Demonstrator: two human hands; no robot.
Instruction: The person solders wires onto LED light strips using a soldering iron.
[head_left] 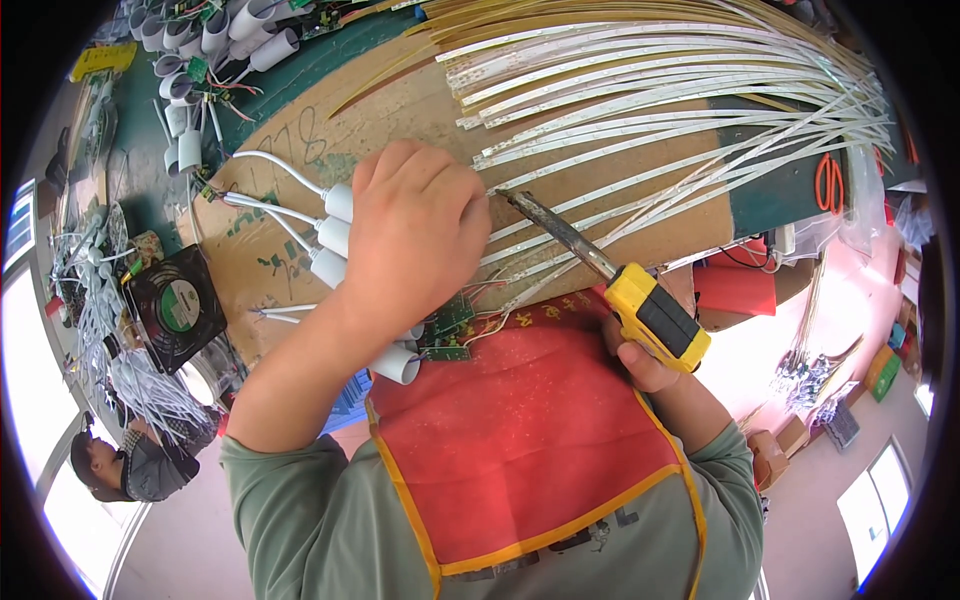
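Note:
My left hand (420, 220) is closed over the brown board, beside the ends of the white LED strips (590, 190). Its curled fingers hide whatever they pinch. In my right hand (645, 365) is a yellow and black soldering iron (657, 315). The iron slants up and left, and its dark tip comes close to a strip end next to my left fingers. White plastic caps with white cables (335, 237) lie beside my left hand, partly covered by it. Below that wrist are green circuit boards (448, 325) with thin wires and another white cap (397, 364).
Several white caps with boards (190, 100) are heaped at the far left. A black fan (178, 308) stands at the left edge, near bundled white cables (150, 390). Orange cord (829, 183) hangs at right. Another person (135, 465) sits at lower left.

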